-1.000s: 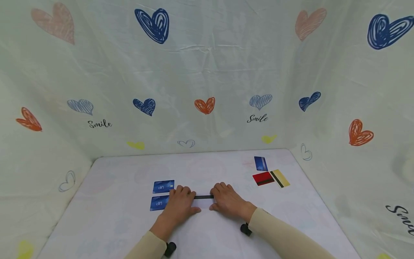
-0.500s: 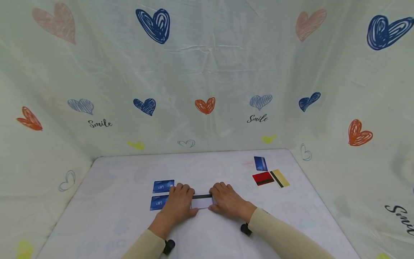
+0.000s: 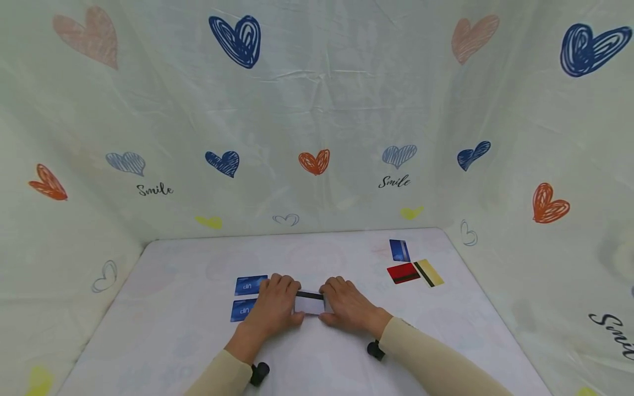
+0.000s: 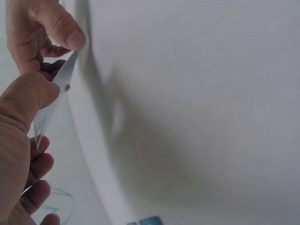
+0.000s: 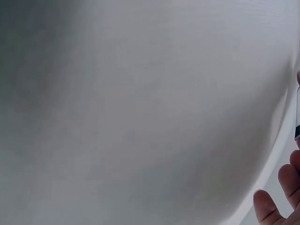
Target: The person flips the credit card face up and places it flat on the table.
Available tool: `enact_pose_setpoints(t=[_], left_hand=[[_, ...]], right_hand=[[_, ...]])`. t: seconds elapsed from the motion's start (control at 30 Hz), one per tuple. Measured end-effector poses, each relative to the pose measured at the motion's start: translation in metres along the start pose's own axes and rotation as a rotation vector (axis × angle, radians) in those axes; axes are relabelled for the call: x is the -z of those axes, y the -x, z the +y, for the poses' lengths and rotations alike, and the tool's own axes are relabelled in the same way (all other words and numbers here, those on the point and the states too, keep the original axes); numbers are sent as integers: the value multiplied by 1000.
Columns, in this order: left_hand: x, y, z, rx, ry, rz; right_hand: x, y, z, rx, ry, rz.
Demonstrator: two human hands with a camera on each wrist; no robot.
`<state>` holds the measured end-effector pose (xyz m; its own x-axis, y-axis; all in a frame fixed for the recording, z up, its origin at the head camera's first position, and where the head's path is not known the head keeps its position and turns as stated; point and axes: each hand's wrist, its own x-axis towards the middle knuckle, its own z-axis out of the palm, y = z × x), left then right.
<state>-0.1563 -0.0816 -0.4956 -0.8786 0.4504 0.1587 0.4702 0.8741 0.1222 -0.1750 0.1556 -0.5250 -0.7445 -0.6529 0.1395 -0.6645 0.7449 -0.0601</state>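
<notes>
Between my two hands is a white card with a black stripe along its far edge. My left hand pinches its left end between thumb and fingers. At the other end, my right hand pinches it the same way. In the left wrist view the card appears nearly edge-on, raised off the white surface and tilted. Only a sliver of the card and some fingertips show at the right of the right wrist view. The card's underside is hidden from the head view.
Two blue cards lie beside my left hand, the nearer one partly covered. Farther right on the white table are a blue card, a red card and a gold card. A printed curtain surrounds the table.
The card has tilted up, so its white face below the stripe now shows. Both hands have shifted slightly away from me with it. The cards on the table have not moved.
</notes>
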Motion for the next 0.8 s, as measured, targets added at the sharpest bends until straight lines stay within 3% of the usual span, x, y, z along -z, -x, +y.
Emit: enact_pose_setpoints(t=[0.47, 0.8], left_hand=[[19, -4, 7, -58, 23, 69], [20, -4, 5, -33, 60, 74]], right_hand=[[1, -12, -5, 10, -71, 63], [1, -12, -8, 32, -163, 112]])
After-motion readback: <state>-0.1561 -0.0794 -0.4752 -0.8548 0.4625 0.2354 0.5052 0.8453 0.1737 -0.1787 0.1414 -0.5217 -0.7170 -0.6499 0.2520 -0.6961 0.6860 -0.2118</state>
